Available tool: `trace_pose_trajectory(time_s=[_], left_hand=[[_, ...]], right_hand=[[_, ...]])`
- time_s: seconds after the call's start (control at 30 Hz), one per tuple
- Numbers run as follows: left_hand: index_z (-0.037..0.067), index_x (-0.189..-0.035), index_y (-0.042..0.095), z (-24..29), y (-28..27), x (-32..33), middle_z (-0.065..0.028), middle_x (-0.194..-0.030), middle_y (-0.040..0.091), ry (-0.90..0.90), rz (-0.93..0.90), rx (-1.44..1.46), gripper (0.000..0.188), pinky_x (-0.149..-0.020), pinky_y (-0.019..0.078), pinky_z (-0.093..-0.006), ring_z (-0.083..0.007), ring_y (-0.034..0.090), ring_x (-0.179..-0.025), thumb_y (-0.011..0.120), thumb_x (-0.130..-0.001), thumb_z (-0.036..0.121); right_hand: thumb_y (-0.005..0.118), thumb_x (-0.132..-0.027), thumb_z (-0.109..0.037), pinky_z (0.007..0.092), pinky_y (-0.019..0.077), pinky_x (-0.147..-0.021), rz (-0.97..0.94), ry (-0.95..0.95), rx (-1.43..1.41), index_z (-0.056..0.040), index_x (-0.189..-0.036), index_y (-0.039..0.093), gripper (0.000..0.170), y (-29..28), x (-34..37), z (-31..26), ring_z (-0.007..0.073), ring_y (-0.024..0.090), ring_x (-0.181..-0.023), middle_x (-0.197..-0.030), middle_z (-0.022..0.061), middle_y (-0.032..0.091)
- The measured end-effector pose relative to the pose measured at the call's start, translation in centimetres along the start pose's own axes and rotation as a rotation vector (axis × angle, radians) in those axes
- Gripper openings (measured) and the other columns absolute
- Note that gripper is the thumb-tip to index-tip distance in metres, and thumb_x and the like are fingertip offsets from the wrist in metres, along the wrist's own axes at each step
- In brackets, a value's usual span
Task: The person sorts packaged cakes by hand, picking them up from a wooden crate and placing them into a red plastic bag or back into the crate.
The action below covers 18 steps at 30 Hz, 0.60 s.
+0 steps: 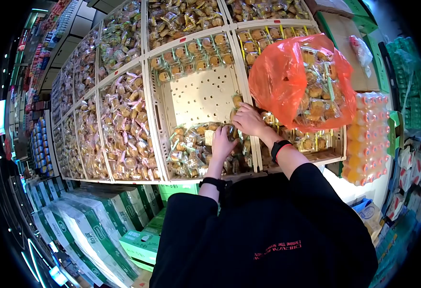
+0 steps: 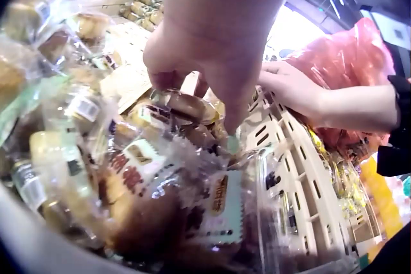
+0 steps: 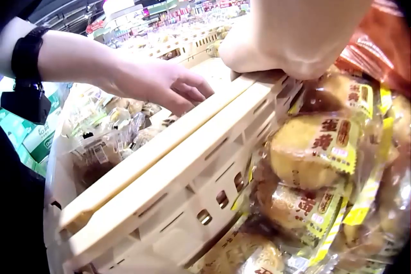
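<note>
A cream plastic crate (image 1: 198, 98) lies in front of me, with packaged pastries in rows at its far end and a loose heap of packaged pastries (image 1: 186, 149) at its near end. My left hand (image 1: 223, 142) reaches down into the heap, its fingers curled on a clear-wrapped pastry (image 2: 186, 106). Against the crate's right wall, my right hand (image 1: 249, 121) has its fingertips at a wrapped pastry, just below another pastry (image 1: 237, 101) along that wall. The right wrist view shows this hand over the wall's top edge, its fingertips hidden.
A red plastic bag (image 1: 277, 72) of pastries lies on the neighbouring crate at right, above yellow-edged packaged pastries (image 3: 314, 152). More filled crates (image 1: 129, 125) extend left and beyond. Orange drink bottles (image 1: 366, 139) stand far right; green-and-white cartons (image 1: 90, 230) are stacked at lower left.
</note>
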<state>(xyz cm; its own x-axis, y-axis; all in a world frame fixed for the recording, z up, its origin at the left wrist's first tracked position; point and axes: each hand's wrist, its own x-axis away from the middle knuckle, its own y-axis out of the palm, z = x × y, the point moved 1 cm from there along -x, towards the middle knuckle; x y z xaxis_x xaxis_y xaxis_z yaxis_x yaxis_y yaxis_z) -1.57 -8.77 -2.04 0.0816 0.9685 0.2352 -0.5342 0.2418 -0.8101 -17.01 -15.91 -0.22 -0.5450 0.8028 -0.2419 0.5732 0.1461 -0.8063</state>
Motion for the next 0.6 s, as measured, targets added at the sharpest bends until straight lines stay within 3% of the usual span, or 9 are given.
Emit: trace_pose_trajectory(time_s=[0.07,0.13,0.2,0.23,0.33,0.4,0.47,0.53,0.6], left_hand=[[0.006,-0.121,0.046,0.3,0.3,-0.4,-0.0172,-0.119,0.048,0.068,0.031,-0.038,0.066,-0.091,0.0403,-0.0423,-0.0357,0.045,-0.109,0.074,-0.063,0.02],[0.008,-0.118,0.047,0.8,0.7,-0.8,-0.0146,-0.114,0.049,0.016,0.014,-0.291,0.063,-0.086,0.0424,-0.0436,-0.0348,0.046,-0.103,0.073,-0.062,0.017],[0.008,-0.112,0.051,0.7,0.6,-1.2,-0.0131,-0.106,0.052,0.06,0.058,-0.325,0.052,-0.081,0.0443,-0.0415,-0.033,0.05,-0.095,0.069,-0.063,0.011],[0.009,-0.11,0.053,0.6,0.1,-1.5,-0.0127,-0.104,0.054,0.099,0.03,-0.291,0.049,-0.08,0.0449,-0.0401,-0.0329,0.052,-0.093,0.068,-0.064,0.01],[0.009,-0.106,0.058,1.0,-1.6,-0.8,-0.0119,-0.096,0.059,0.129,0.016,-0.142,0.039,-0.079,0.0472,-0.0375,-0.0339,0.056,-0.09,0.063,-0.068,0.002],[0.007,-0.103,0.062,2.2,-3.1,0.9,-0.014,-0.108,0.056,0.211,0.087,0.325,0.041,-0.088,0.0446,-0.0348,-0.032,0.053,-0.105,0.059,-0.064,-0.007],[0.009,-0.101,0.065,4.1,-4.7,3.4,-0.0135,-0.116,0.053,0.233,0.194,0.282,0.044,-0.092,0.0429,-0.0346,-0.0311,0.049,-0.113,0.055,-0.064,-0.013],[0.009,-0.096,0.067,5.1,-5.7,5.4,-0.0122,-0.119,0.051,0.209,0.333,0.404,0.042,-0.096,0.0409,-0.0369,-0.0299,0.047,-0.116,0.054,-0.064,-0.014],[0.007,-0.09,0.068,5.2,-6.1,6.5,-0.0115,-0.121,0.05,0.194,0.345,0.507,0.043,-0.099,0.0375,-0.0373,-0.0287,0.045,-0.119,0.048,-0.062,-0.018]], right_hand=[[0.056,-0.079,-0.021,0.0391,0.0292,-0.105,-0.145,0.014,-0.026,-0.0095,-0.076,0.066,0.016,-0.7,-0.2,-0.1,0.0219,0.056,-0.084,-0.074,0.0063,0.062],[0.056,-0.081,-0.025,0.0406,0.0278,-0.105,-0.193,0.108,-0.146,-0.0086,-0.084,0.066,0.02,-1.0,-0.2,-0.3,0.0233,0.057,-0.086,-0.077,0.009,0.063],[0.057,-0.082,-0.027,0.039,0.0329,-0.1,-0.191,0.311,-0.462,-0.0047,-0.091,0.064,0.025,-0.9,0.4,-0.3,0.0255,0.058,-0.085,-0.082,0.011,0.064],[0.057,-0.084,-0.026,0.0357,0.0411,-0.089,-0.132,0.417,-0.682,-0.0026,-0.095,0.062,0.026,-1.2,1.0,-0.3,0.0235,0.06,-0.083,-0.084,0.0107,0.064],[0.056,-0.087,-0.019,0.0276,0.0462,-0.077,-0.074,0.473,-0.826,-0.0004,-0.101,0.06,0.024,-1.2,2.3,0.4,0.0155,0.061,-0.085,-0.089,0.0086,0.064],[0.054,-0.089,-0.021,0.0271,0.0459,-0.077,-0.084,0.484,-0.834,0.0006,-0.103,0.059,0.026,-2.2,2.4,0.1,0.0132,0.059,-0.087,-0.092,0.0074,0.064],[0.054,-0.09,-0.025,0.0272,0.0465,-0.076,-0.166,0.72,-1.046,-0.003,-0.105,0.059,0.027,-3.6,2.4,-1.0,0.0114,0.059,-0.087,-0.095,0.0046,0.062],[0.054,-0.09,-0.026,0.0274,0.0476,-0.074,-0.269,0.804,-1.159,-0.0035,-0.103,0.06,0.027,-4.7,1.9,-2.8,0.011,0.059,-0.084,-0.091,0.0038,0.062],[0.054,-0.09,-0.027,0.0277,0.0487,-0.072,-0.381,0.885,-1.271,-0.004,-0.101,0.06,0.026,-5.4,1.4,-4.0,0.0107,0.059,-0.081,-0.088,0.003,0.063]])
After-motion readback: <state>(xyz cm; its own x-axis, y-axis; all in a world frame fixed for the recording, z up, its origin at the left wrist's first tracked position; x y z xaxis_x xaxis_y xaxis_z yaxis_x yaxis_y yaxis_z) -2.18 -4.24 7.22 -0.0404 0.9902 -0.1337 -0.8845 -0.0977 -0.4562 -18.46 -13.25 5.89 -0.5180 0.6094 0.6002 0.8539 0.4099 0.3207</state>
